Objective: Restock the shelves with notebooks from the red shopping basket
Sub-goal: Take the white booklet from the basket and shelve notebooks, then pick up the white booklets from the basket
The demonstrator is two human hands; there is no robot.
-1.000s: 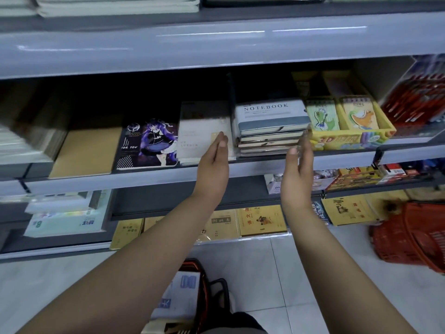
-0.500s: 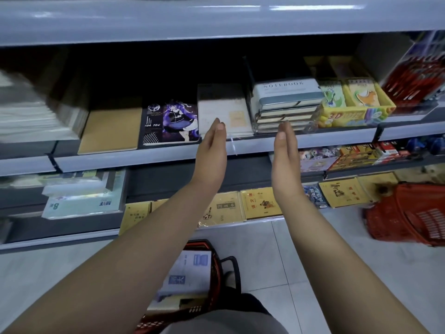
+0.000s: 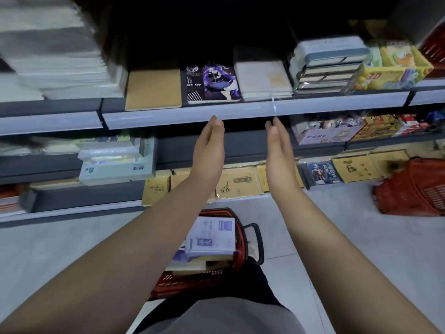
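Observation:
My left hand (image 3: 210,145) and my right hand (image 3: 279,148) are both held out flat, palms facing each other, empty, just below the front lip of the middle shelf (image 3: 240,112). On that shelf lie a stack of grey "notebook" books (image 3: 330,63), a pale notebook (image 3: 263,78), a purple anime-cover notebook (image 3: 212,83) and a tan notebook (image 3: 154,88). The red shopping basket (image 3: 240,242) stands on the floor below my arms, with a white-and-blue notebook (image 3: 213,237) on top of several others.
A second red basket (image 3: 414,189) lies tipped on the floor at the right. Lower shelves hold yellow exercise books (image 3: 237,184) and white packs (image 3: 115,162). A yellow display box (image 3: 395,68) sits right of the grey stack. Pale floor tiles surround the basket.
Both hands have drawn back and down from the grey notebook stack to below the shelf lip. The view has tilted down, showing more of the basket.

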